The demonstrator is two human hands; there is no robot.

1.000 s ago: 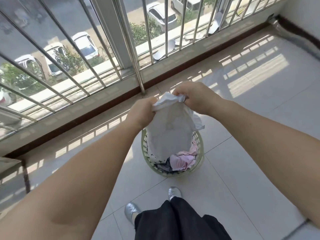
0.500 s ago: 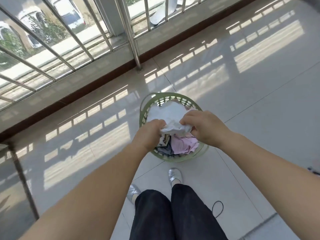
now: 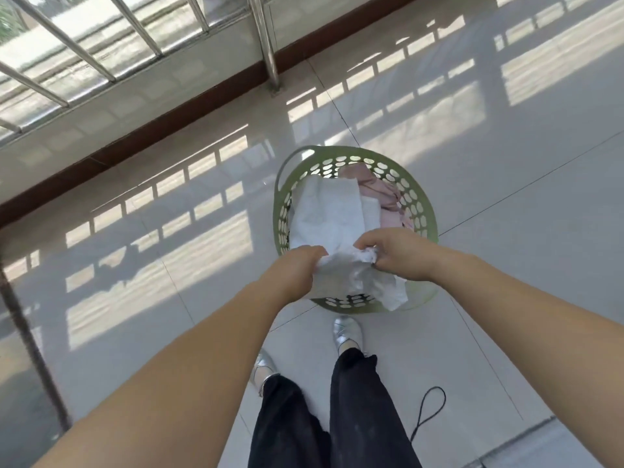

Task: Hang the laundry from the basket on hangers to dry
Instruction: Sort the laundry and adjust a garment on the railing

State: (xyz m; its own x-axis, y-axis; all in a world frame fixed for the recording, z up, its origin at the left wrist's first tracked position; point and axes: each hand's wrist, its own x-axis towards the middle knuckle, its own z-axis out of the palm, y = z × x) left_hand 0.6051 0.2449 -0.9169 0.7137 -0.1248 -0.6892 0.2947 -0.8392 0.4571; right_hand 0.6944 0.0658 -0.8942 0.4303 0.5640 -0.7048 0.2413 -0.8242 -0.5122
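**Both hands on the white garment, low over the basket**

At the far left a dark pole [image 3: 30, 359] stands on the tiled floor [image 3: 169, 265], and a metal railing [image 3: 135, 25] runs along the far edge above a brown skirting strip.

The left hand [image 3: 293, 268] has its fingers curled round the near edge of a white garment [image 3: 329, 217], bunching the cloth in its fist. The garment spreads away from the hands across the left half of the green perforated basket [image 3: 427, 211], while a loose tail of it hangs down over the basket's near rim. Pink laundry [image 3: 381, 190] lies in the far right part of the basket, beside and partly under the white piece. The right hand [image 3: 398, 253] pinches a crumpled wad of the same edge, close to the left hand.

Near the person's silver shoes, a black cord loop [image 3: 429, 410] lies on the floor to the right. No hanger is in view.

The step looks to be sorting the garment out before hanging. To do it well, the hands should probably work apart along the edge to find the shoulders or waistband, lift the piece clear so the tail does not drag the pink items out, and give it a shake to open the crumpled cloth.
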